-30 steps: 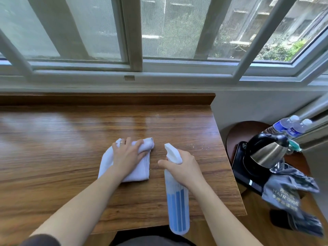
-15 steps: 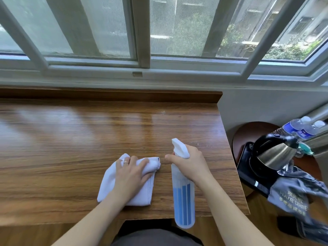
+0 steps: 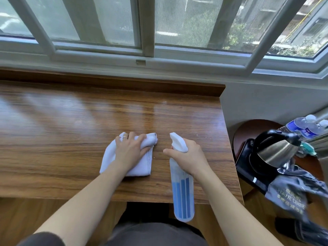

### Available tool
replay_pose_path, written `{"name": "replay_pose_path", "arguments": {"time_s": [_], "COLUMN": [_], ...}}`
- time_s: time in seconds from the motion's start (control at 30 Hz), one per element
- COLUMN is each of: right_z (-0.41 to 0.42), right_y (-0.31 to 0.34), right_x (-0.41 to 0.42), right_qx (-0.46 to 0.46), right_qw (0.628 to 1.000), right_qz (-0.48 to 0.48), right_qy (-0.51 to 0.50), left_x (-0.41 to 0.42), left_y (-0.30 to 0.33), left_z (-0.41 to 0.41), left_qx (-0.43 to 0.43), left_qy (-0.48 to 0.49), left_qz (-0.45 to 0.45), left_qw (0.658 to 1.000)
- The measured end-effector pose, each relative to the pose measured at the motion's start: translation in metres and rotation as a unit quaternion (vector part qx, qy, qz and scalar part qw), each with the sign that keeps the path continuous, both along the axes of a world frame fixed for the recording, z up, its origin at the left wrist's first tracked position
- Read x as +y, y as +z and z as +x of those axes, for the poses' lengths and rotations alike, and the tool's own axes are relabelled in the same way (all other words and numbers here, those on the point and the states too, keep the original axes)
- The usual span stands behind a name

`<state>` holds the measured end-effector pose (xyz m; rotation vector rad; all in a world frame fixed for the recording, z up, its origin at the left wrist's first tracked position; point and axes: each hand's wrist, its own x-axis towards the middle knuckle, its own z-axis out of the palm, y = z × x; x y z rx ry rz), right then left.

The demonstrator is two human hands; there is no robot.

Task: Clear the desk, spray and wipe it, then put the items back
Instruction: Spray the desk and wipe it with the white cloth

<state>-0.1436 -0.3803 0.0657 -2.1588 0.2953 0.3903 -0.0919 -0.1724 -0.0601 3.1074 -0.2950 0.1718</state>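
Wooden desk (image 3: 71, 132) under a wide window (image 3: 145, 25), glossy top with light streaks from the glass. Left hand (image 3: 130, 151) lies palm down on a white cloth (image 3: 142, 166), fingers bent over its far bunched edge and gripping it; a ring shows on one finger. Cloth sits folded on the desk near the front edge, right of centre. Right hand (image 3: 188, 157) is wrapped around the neck of a spray bottle (image 3: 182, 192), index finger stretched forward to the left of the white nozzle, which points away toward the window. Bottle is held off the surface and tilted, base toward the person and hanging past the desk's front edge; blue liquid fills the lower part. Cloth and bottle are just beside each other, not touching. Right of the desk, on a round dark side table (image 3: 248, 128): a black and steel kettle (image 3: 271, 151) on a black tray, two water bottles (image 3: 301, 126) behind it, a grey hair dryer bag (image 3: 291, 194) in front. Whether the bag touches the kettle cannot be told.
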Motion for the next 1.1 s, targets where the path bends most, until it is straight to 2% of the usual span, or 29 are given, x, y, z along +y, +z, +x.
{"name": "replay_pose_path", "arguments": {"time_s": [0.4, 0.67, 0.87, 0.97, 1.1], "right_z": [-0.014, -0.029, -0.047, -0.055, -0.062], "right_y": [-0.002, -0.001, -0.004, -0.006, -0.011], "right_x": [0.005, 0.011, 0.022, 0.026, 0.033], "right_qx": [-0.007, -0.011, 0.002, 0.011, 0.019], "right_qw": [1.0, 1.0, 1.0, 0.999, 0.998], "right_qz": [0.003, 0.003, -0.011, -0.02, -0.018], "right_qy": [0.012, -0.013, -0.027, -0.038, -0.05], "left_x": [0.008, 0.009, 0.008, 0.005, 0.008], "left_y": [-0.018, -0.013, -0.003, -0.003, -0.003], "left_z": [-0.081, -0.055, -0.02, -0.021, -0.047], "left_qx": [-0.061, -0.061, -0.022, -0.002, -0.019], "left_qy": [-0.021, -0.038, 0.001, 0.01, -0.015], "left_qz": [-0.006, -0.013, -0.013, -0.021, -0.016], "left_qw": [0.998, 0.997, 1.0, 1.0, 1.0]}}
